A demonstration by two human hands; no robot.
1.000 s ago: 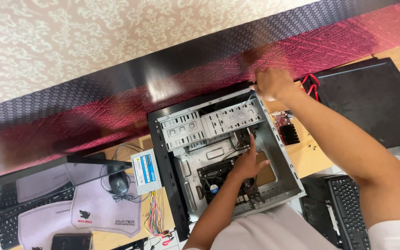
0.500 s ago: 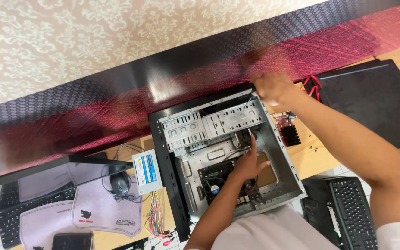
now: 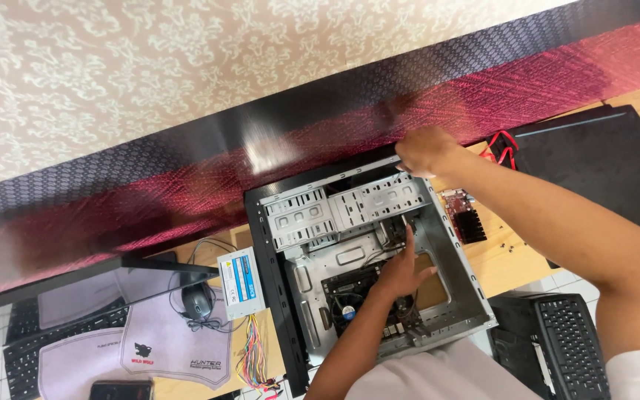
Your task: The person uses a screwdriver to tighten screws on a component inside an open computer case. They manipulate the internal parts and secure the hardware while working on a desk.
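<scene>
An open grey computer case (image 3: 455,248) lies on its side on the wooden desk. Inside are the drive cage (image 3: 335,211), a motherboard (image 3: 351,285) and a round cooler fan (image 3: 346,311). My left hand (image 3: 401,268) reaches into the case over the motherboard, fingers apart and the index finger pointing up at the cables below the drive cage. It holds nothing. My right hand (image 3: 425,150) is curled over the case's far right corner, gripping the edge.
A power supply (image 3: 240,280) with coloured wires (image 3: 253,359) lies left of the case. Beside it are a mouse (image 3: 198,302), a mouse pad (image 3: 164,344) and a keyboard (image 3: 38,348). Right of the case are an expansion card (image 3: 464,215), a black side panel (image 3: 601,163) and a second keyboard (image 3: 568,341).
Both hands stay where they were, the left inside the case and the right on its far corner. Only the view has shifted slightly.
</scene>
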